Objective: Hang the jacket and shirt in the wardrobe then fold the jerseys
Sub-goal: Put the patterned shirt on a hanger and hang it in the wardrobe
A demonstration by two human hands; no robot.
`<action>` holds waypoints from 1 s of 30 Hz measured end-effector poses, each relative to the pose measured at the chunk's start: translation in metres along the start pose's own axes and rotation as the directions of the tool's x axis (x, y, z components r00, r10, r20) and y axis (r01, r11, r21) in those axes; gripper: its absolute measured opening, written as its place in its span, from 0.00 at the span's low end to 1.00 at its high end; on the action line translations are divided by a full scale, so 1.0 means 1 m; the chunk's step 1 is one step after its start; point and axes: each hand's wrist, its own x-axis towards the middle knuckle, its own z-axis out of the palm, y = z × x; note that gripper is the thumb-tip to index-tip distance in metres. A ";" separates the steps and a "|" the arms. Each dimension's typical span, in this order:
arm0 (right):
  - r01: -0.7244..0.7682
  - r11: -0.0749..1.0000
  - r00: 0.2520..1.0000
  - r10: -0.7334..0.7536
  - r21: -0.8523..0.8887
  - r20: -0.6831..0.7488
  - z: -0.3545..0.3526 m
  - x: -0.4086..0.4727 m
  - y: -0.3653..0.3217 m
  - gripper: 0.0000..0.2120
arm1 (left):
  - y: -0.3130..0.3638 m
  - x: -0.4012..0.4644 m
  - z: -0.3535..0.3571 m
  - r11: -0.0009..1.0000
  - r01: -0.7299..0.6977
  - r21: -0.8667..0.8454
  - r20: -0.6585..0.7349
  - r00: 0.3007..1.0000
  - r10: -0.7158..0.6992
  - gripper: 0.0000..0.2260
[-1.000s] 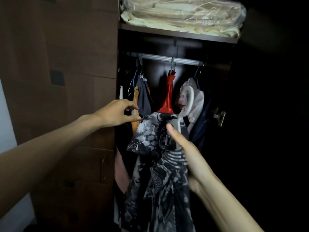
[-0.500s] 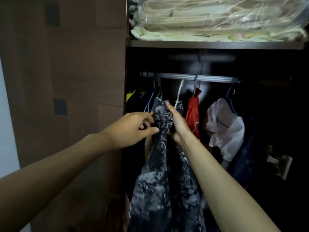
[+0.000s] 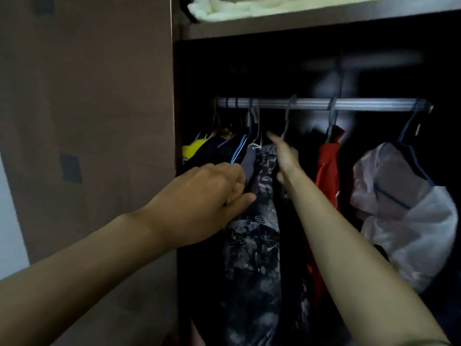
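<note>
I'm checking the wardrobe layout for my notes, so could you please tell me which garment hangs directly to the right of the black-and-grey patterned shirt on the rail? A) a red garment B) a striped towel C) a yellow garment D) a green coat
A: the red garment hangs on its hanger just right of the patterned shirt, with the right hand reaching up between them toward the rail.

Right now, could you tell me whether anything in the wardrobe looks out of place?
Only the pale garment at the rail's right end: it hangs bunched and lopsided on its blue hanger, unlike its straight-hanging neighbours.
</note>
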 end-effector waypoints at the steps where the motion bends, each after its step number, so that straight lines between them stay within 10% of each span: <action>1: 0.022 1.000 1.000 -0.021 0.018 -0.008 0.000 0.005 -0.006 0.27 | 0.000 0.000 0.001 1.000 0.004 0.002 -0.005 1.000 -0.004 0.13; 8: -0.076 0.997 0.994 0.078 -0.021 0.076 -0.036 0.059 -0.007 0.41 | 0.000 0.002 0.004 0.999 0.031 -0.012 -0.027 0.999 -0.032 0.14; 12: -0.072 0.995 0.995 0.077 -0.070 0.069 -0.034 0.007 -0.025 0.33 | 0.001 -0.001 0.005 0.998 0.048 -0.045 -0.020 0.999 -0.049 0.14; 18: 0.201 0.880 0.967 -0.247 -0.431 -0.054 -0.034 -0.105 0.000 0.38 | 0.000 -0.024 -0.008 0.979 0.074 -0.190 -0.027 0.996 -0.081 0.11; 23: 0.468 0.807 0.884 -0.423 -0.360 0.200 -0.013 -0.218 0.009 0.14 | 0.000 -0.075 -0.040 0.981 0.109 -0.161 -0.104 0.986 -0.127 0.14; 30: 0.653 0.738 0.654 -0.437 -0.170 0.617 0.080 -0.362 0.019 0.08 | -0.026 -0.214 -0.111 0.913 0.407 0.018 -0.133 0.906 -0.401 0.15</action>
